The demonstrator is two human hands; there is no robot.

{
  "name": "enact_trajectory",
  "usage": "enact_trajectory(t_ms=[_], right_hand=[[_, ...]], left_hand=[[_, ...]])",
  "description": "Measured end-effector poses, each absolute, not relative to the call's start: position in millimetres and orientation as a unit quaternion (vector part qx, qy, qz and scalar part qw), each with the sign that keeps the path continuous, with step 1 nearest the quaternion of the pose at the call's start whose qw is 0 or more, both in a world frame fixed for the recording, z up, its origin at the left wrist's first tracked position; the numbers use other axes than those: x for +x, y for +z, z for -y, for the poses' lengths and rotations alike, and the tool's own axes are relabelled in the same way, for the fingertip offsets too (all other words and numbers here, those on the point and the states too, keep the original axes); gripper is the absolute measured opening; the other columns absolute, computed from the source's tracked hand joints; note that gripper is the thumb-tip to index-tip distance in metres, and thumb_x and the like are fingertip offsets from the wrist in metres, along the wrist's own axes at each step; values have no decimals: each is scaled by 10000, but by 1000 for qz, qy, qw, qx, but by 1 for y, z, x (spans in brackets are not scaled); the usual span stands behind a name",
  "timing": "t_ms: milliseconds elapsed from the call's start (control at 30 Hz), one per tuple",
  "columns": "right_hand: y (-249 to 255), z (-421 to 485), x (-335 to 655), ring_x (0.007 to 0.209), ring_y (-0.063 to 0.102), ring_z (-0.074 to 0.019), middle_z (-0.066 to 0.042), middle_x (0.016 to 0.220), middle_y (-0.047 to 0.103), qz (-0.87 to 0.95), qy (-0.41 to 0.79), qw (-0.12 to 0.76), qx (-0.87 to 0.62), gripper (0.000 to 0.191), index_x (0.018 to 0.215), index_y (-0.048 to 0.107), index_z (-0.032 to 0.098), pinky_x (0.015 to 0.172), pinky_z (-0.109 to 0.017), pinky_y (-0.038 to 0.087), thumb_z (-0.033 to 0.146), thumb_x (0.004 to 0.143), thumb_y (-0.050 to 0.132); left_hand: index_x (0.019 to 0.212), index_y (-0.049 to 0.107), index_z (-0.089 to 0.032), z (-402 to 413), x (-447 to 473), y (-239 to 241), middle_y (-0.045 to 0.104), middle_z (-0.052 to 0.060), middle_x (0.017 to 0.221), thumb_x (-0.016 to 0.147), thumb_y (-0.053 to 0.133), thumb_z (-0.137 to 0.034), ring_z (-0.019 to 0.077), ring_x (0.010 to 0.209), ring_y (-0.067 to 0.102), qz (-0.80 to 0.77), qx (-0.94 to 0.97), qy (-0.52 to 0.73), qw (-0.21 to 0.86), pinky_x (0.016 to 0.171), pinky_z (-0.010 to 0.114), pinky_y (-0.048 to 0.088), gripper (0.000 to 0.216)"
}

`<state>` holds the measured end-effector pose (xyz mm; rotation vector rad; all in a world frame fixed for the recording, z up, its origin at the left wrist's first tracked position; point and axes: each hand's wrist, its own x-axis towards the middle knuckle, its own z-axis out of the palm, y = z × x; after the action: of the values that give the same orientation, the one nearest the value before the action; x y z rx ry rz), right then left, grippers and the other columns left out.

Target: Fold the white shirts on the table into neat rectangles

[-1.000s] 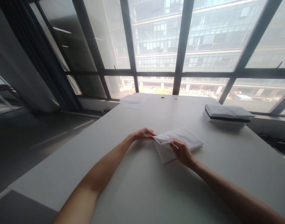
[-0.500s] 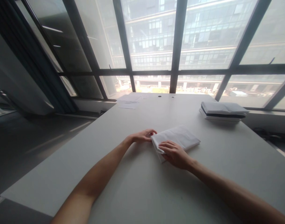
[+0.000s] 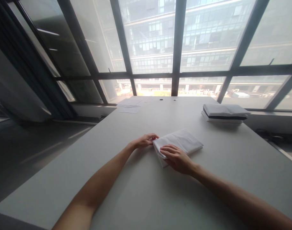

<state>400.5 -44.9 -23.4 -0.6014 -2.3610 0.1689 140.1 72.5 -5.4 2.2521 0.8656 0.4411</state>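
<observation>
A folded white cloth (image 3: 181, 141) lies on the white table (image 3: 141, 188) in front of me. My left hand (image 3: 145, 141) pinches the cloth's left corner with closed fingers. My right hand (image 3: 176, 157) lies flat on the cloth's near end, fingers stretched out and pressing it down.
A stack of folded cloths, white with a dark layer (image 3: 224, 112), sits at the far right of the table. Loose sheets of paper (image 3: 130, 105) lie at the far left end. Tall windows with dark frames (image 3: 175, 48) stand behind the table.
My right hand was pinching a raised flap of the cloth; the flap is folded down and the hand now lies flat on it. My left hand has stayed at the corner.
</observation>
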Motion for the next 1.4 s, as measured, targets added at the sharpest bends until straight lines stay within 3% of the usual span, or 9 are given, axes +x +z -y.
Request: enact_trajectory(t_ms=[167, 267, 367, 467, 700, 900, 1133, 1267, 1400], right_hand=[[-22, 53, 404, 1416, 444, -325, -157, 1495, 541, 934, 88, 252, -240, 594, 1444, 543, 187, 1196, -537, 332, 312, 886, 701], [-24, 53, 405, 1454, 406, -334, -164, 1552, 481, 934, 130, 239, -230, 699, 1501, 496, 193, 1226, -555, 266, 423, 880, 719], [-24, 39, 409, 1271, 605, -279, -118, 1339, 678, 880, 183, 345, -270, 365, 1302, 682, 238, 1123, -486, 435, 397, 1005, 543], [-24, 13, 428, 1131, 674, -256, -121, 1160, 745, 788, 144, 457, -387, 404, 1156, 744, 224, 1015, -440, 515, 363, 1063, 377], [-38, -32, 493, 1536, 248, -333, -111, 1654, 320, 840, 57, 140, -521, 672, 1578, 389, 259, 1204, -624, 216, 615, 1009, 358], [-42, -40, 513, 1537, 242, -337, -136, 1666, 277, 768, 93, 109, -624, 709, 1593, 351, 215, 1202, -619, 192, 613, 1009, 288], [-29, -46, 537, 1140, 630, -284, -137, 1118, 738, 658, 153, 367, -640, 431, 976, 736, 173, 979, -362, 465, 453, 952, 410], [-19, -44, 537, 775, 647, -231, -44, 640, 620, 552, 290, 362, -692, 298, 656, 614, 180, 672, -284, 489, 419, 832, 639], [-10, -38, 543, 688, 633, -188, -64, 718, 649, 496, 388, 355, -691, 243, 770, 622, 175, 592, -284, 523, 401, 833, 683]], left_hand=[[1288, 667, -145, -78, 132, 3, 687, 111, 1246, 796, 612, -247, 269, 1161, 620, -329, 801, 188, 463, 1026, 399, 476, 506], [1229, 695, -138, -71, 152, 0, 711, 111, 1189, 827, 512, -176, 246, 1114, 649, -411, 788, 302, 346, 1039, 417, 487, 443], [1172, 719, -150, -47, 190, -6, 705, 112, 1208, 899, 432, -152, 224, 1144, 642, -424, 813, 344, 200, 1085, 398, 464, 396], [1368, 614, -137, -16, 223, -17, 604, 143, 1418, 1021, 388, -305, 259, 1348, 526, -419, 862, 266, 105, 1180, 441, 368, 447], [1598, 320, -158, 3, 238, -33, 224, 155, 1679, 1017, 359, -607, 321, 1562, 142, -444, 892, 90, 3, 1259, 535, 122, 735], [1609, 300, -183, -2, 235, -28, 216, 128, 1686, 1018, 353, -600, 311, 1567, 120, -440, 895, 77, -1, 1263, 516, 117, 725], [1588, 358, -184, -5, 231, -31, 275, 131, 1666, 1017, 411, -547, 308, 1553, 192, -428, 898, 103, 5, 1264, 525, 126, 679], [1563, 413, -232, -16, 225, -31, 341, 103, 1644, 1019, 437, -517, 319, 1544, 214, -422, 896, 137, 6, 1252, 584, 94, 614], [1521, 476, -293, -30, 212, -24, 415, 78, 1607, 1036, 424, -496, 313, 1519, 280, -391, 908, 143, 36, 1231, 625, 100, 529]])
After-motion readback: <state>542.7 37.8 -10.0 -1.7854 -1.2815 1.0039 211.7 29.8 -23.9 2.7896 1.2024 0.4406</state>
